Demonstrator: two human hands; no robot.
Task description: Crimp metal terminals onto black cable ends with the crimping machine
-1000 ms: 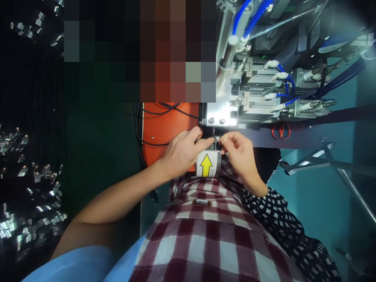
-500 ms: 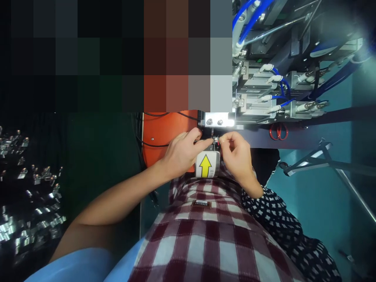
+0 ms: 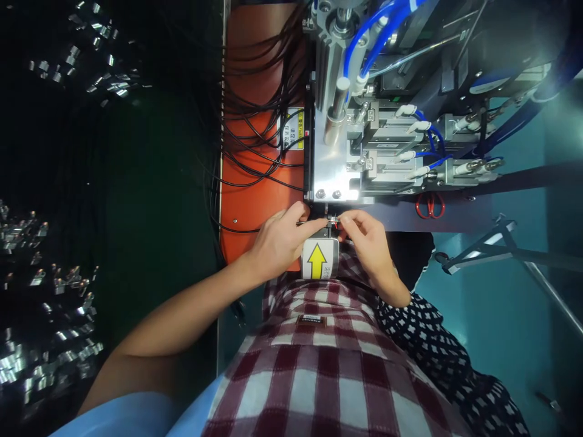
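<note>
Right fingers (image 3: 350, 218) pinch thin wires (image 3: 336, 223) — left fingers (image 3: 315, 227) beside.

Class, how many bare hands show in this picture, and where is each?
2. The left hand is mostly left of the yellow-arrow sign; the right hand is to its right. No other hand shows.

The arrow (image 3: 317, 261) is yellow, the panel (image 3: 255, 205) orange, the apron (image 3: 328, 370) maroon-and-white checked.

Left side dim; glare on metal plate (image 3: 334, 173); upper right hazy.
</note>
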